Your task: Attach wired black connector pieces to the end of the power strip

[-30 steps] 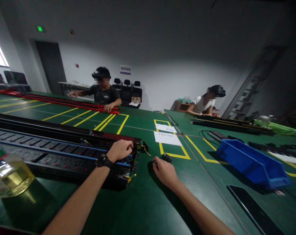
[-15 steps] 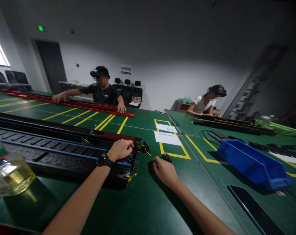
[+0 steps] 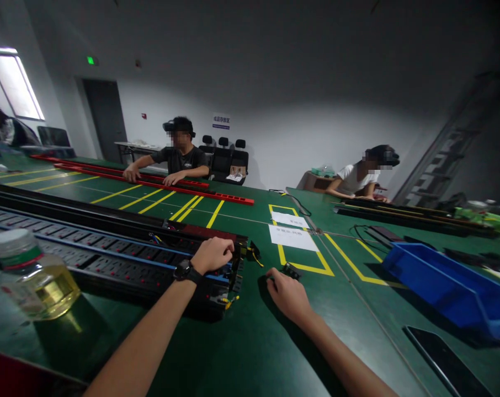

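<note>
My left hand, with a dark watch on its wrist, rests with curled fingers on the end of a long black power strip unit. Its fingertips are partly hidden, so what they may hold does not show. Yellow wires and a small black part stick out beside that end. My right hand lies on the green table, loosely closed, apart from the unit. Just behind its knuckles sits a small black component.
A bottle of yellow liquid stands at left, before the unit. To the right are a blue bin and a phone. Paper sheets lie ahead. Across the table a co-worker handles red rails; another person leans at right.
The view has turned slightly left, bringing another person in at the far left. The co-worker's hands have come closer together and a red rail has shifted right. My hands keep their places.
</note>
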The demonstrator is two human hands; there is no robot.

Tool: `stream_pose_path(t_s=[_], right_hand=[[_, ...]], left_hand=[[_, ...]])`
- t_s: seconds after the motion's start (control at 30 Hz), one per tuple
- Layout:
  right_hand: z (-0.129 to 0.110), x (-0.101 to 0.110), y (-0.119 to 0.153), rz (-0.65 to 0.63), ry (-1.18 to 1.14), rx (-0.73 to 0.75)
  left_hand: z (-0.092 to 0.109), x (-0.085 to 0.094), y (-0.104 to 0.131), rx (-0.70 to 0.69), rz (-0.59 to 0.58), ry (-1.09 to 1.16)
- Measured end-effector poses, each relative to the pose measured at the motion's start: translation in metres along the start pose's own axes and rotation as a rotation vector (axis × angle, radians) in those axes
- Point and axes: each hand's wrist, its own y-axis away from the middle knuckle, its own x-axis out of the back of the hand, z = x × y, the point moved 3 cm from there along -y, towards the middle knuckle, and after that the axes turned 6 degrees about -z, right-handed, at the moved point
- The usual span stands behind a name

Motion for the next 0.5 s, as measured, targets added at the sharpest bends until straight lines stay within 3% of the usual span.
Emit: stream_pose_path(t_s=[0.33, 0.5], right_hand=[[-0.006, 0.002, 0.0, 0.029, 0.021, 0.011], [-0.007, 0.003, 0.004, 0.109, -0.011, 0.069]], left_hand=[[0.002, 0.009, 0.0, 0.005, 0.017, 0.043], [0.008, 0.021, 0.015, 0.017, -0.022, 0.055]])
